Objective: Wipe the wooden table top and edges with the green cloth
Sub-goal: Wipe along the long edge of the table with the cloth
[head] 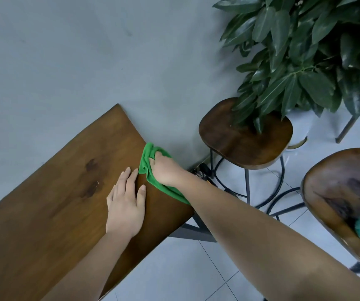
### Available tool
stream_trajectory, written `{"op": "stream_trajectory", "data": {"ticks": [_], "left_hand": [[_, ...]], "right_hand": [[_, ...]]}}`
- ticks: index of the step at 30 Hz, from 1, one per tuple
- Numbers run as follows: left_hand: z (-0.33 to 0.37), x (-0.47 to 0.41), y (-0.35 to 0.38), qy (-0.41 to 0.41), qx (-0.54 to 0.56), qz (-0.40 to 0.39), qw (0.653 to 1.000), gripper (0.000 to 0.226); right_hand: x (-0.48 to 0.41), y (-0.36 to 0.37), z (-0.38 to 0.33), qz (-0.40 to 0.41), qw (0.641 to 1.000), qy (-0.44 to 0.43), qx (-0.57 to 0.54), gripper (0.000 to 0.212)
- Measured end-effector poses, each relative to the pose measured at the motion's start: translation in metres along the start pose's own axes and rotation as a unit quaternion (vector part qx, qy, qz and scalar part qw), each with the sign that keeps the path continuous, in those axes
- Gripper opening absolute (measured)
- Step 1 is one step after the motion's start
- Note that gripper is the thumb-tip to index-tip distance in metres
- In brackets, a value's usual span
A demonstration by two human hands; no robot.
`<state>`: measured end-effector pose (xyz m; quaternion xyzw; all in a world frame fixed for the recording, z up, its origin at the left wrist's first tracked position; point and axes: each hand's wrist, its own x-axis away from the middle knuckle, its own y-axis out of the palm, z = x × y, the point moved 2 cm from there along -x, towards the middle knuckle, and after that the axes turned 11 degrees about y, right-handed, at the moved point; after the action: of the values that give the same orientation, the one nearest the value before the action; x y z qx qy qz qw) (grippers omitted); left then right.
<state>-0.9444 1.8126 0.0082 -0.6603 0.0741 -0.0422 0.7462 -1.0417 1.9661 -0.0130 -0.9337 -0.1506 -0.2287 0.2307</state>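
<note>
We note the worktop [55, 192]: a dark brown wooden slab with visible grain and two darker knot-like patches near its middle. It runs diagonally through the view, far corner pointing away from us. The green cloth [147, 161] is bunched and folded. It lies at the worktop's right-hand edge near that far corner, partly on the top face and partly over the edge, with a strip trailing back along the edge toward us. The right hand [165, 170] grips it from above, fingers curled into the folds.
</note>
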Motion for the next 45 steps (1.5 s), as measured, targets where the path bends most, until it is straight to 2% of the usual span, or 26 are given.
{"op": "stream_trajectory", "data": {"ticks": [4,10,12,15,19,24,28,29,31,32,36,38,45], "left_hand": [[0.001,0.002,-0.002,0.0,0.011,0.004,1.0,0.066],[0.002,0.002,-0.003,0.014,0.016,0.011,1.0,0.059],[0.001,0.002,-0.002,0.019,0.019,0.015,1.0,0.059],[-0.001,0.002,-0.001,0.024,0.028,0.019,0.999,0.06],[-0.006,0.003,-0.001,0.034,0.058,0.019,0.998,0.06],[-0.015,0.021,-0.013,0.139,0.107,-0.005,0.984,0.063],[-0.041,0.067,-0.023,0.247,0.074,-0.052,0.965,0.068],[-0.049,0.076,-0.024,0.263,0.063,-0.061,0.961,0.07],[-0.067,0.089,-0.027,0.279,0.044,-0.078,0.956,0.074],[-0.075,0.095,-0.028,0.283,0.037,-0.082,0.955,0.075],[-0.11,0.115,-0.031,0.29,0.027,-0.095,0.952,0.071],[-0.129,0.119,-0.032,0.299,0.023,-0.091,0.95,0.068],[-0.166,0.128,-0.034,0.32,0.018,-0.087,0.943,0.064]], "right_hand": [[0.017,0.001,0.013,-0.003,1.0,-0.016,0.009,0.051],[0.087,0.008,0.068,0.022,0.999,-0.043,0.001,0.036],[0.112,0.016,0.084,0.071,0.996,-0.051,-0.01,0.034],[0.134,0.036,0.096,0.187,0.98,-0.042,-0.061,0.031],[0.14,0.06,0.089,0.324,0.93,-0.004,-0.175,0.025],[0.147,0.077,0.078,0.397,0.878,0.034,-0.267,0.032],[0.153,0.094,0.07,0.416,0.839,0.029,-0.351,0.019],[0.153,0.099,0.068,0.411,0.832,0.031,-0.371,0.024],[0.153,0.112,0.063,0.408,0.816,0.045,-0.406,0.058],[0.153,0.119,0.06,0.409,0.81,0.052,-0.418,0.068],[0.156,0.161,0.046,0.418,0.774,0.042,-0.473,0.078],[0.161,0.188,0.038,0.417,0.771,0.028,-0.481,0.08],[0.198,0.314,0.008,0.352,0.796,-0.005,-0.491,0.074]]}}
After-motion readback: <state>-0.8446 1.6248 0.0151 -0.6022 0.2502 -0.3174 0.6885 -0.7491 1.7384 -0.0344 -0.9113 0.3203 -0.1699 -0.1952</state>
